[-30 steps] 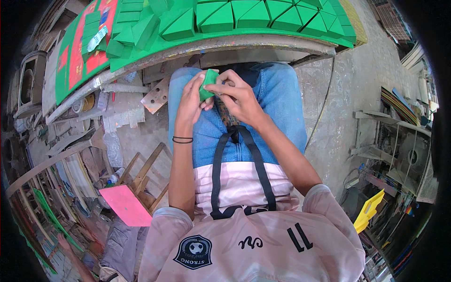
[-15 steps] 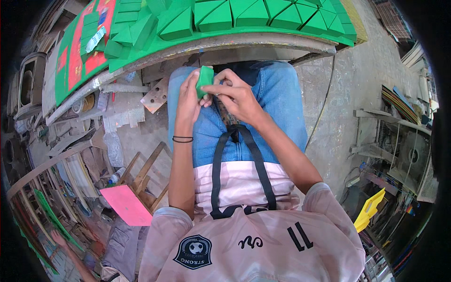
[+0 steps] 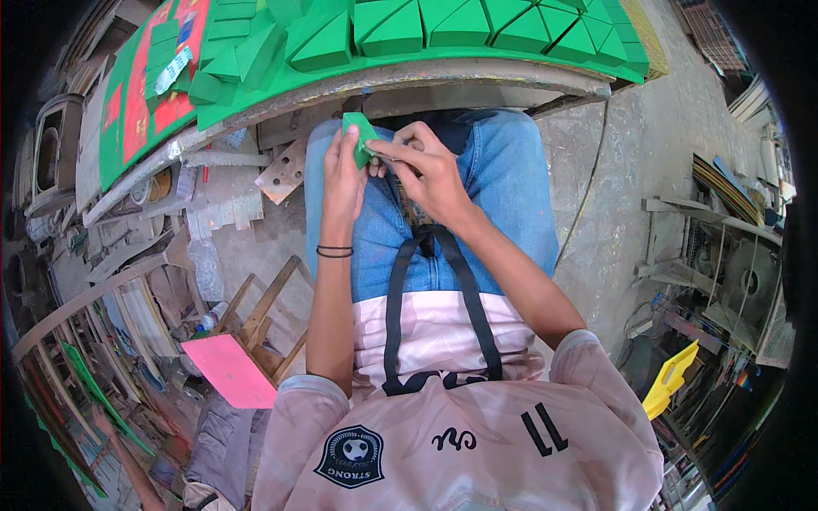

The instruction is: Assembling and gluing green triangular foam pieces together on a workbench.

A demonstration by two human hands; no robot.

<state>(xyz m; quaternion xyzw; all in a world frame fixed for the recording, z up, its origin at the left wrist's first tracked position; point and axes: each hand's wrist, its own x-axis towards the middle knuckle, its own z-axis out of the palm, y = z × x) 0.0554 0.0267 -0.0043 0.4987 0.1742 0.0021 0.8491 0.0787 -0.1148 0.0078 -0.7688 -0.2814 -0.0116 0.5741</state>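
Note:
Above my lap, my left hand point(image 3: 343, 175) is closed around a small green block point(image 3: 361, 136) with angled faces, its thumb pressed on the near side. My right hand point(image 3: 426, 166) is beside it, index finger stretched out and touching the block's right side. The other right fingers are curled, and I cannot make out anything in them. Ahead of my knees is a bench with a green board point(image 3: 409, 70) on it. Rows of green triangular blocks point(image 3: 319, 47) stand on that board, close together.
A red and green panel point(image 3: 141, 102) with small green blocks lies at the bench's left. A pink-topped wooden stool point(image 3: 228, 370) stands at my left, near another person's arm point(image 3: 132, 460). At right are a yellow piece point(image 3: 671, 381) and a cluttered rack point(image 3: 724, 255).
The green block has turned and tilted in my left hand, showing a different face. My right index finger has shifted slightly along with it.

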